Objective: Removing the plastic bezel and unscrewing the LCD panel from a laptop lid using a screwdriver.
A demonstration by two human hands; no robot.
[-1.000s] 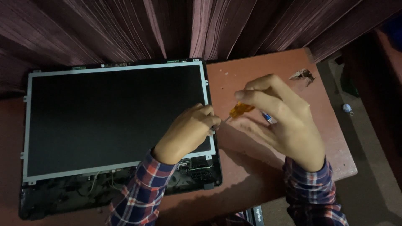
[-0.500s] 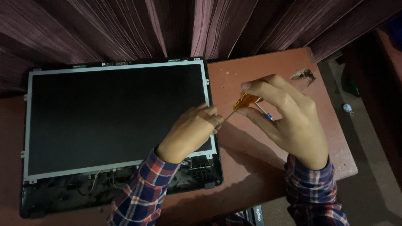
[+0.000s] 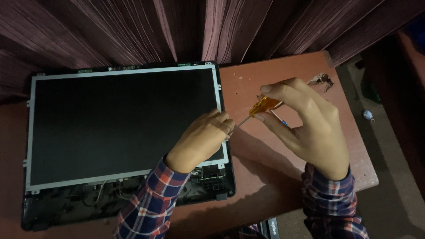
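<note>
Honestly, our right hand pinches the orange screwdriver, its tip hidden behind our curled left hand at the screen panel's right edge on the counter; screw's not visible.

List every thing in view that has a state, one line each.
Screen panel: dark, lying flat, bezel off, frame bare.
Screwdriver: tilted, tip at the panel's right edge.
Right hand: fingers pinching the orange handle.
Left hand: resting on the panel, at the tip.

Screen panel on table
</note>
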